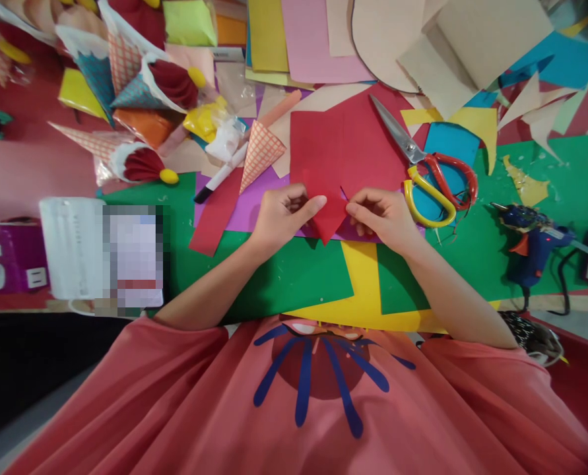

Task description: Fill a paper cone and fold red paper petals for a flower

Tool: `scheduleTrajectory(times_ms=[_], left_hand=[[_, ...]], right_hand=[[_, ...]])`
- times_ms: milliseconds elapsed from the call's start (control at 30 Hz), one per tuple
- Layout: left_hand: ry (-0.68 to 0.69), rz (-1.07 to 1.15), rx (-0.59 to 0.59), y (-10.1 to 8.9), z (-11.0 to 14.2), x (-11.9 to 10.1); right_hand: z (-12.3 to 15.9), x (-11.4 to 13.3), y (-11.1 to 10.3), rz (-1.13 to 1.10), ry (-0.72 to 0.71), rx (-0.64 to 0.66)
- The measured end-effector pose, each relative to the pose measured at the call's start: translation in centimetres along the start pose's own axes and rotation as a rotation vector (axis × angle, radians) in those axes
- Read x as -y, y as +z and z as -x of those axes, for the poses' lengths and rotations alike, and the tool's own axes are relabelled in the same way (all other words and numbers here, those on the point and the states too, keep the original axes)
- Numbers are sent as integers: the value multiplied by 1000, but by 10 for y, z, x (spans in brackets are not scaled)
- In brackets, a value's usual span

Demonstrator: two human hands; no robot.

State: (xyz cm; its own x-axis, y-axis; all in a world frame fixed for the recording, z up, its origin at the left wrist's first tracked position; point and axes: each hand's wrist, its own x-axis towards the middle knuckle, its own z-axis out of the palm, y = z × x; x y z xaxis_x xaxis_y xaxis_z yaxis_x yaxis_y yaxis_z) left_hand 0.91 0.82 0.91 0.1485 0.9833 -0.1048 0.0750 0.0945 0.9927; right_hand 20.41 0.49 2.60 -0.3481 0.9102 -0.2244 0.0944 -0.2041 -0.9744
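In the head view, a small red paper piece [329,214] with a pointed lower tip is between my hands, over a larger red sheet [353,142]. My left hand [286,214] pinches its left side with the thumb on top. At its right edge my right hand [380,214] has thumb and fingers pressed together. A thin dark sliver stands out above the right fingertips; whether it is an edge of the paper I cannot tell. Large scissors [415,153] with one yellow and one red handle lie right of the red sheet. A checked paper cone [262,155] lies to the left.
A blue glue gun [536,247] with a cable lies at right on green sheets [274,280]. At left are a marker [223,175], a blurred-out phone [132,257] and several finished paper cones [135,161]. Paper scraps [466,53] pile at the back.
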Motion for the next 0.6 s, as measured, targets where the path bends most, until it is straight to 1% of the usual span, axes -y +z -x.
scheduleTrajectory(times_ms=[167,367,600], left_hand=[[-69,43,160,1,-1,-3],[-188,13,145,0,0,-7],[-190,24,150,1,0,-8]], right_hand=[[-1,-1,-1,-4,-20,-24],[-1,0,-1,5,-19,-17],[-1,0,-1,3,-14,-14]])
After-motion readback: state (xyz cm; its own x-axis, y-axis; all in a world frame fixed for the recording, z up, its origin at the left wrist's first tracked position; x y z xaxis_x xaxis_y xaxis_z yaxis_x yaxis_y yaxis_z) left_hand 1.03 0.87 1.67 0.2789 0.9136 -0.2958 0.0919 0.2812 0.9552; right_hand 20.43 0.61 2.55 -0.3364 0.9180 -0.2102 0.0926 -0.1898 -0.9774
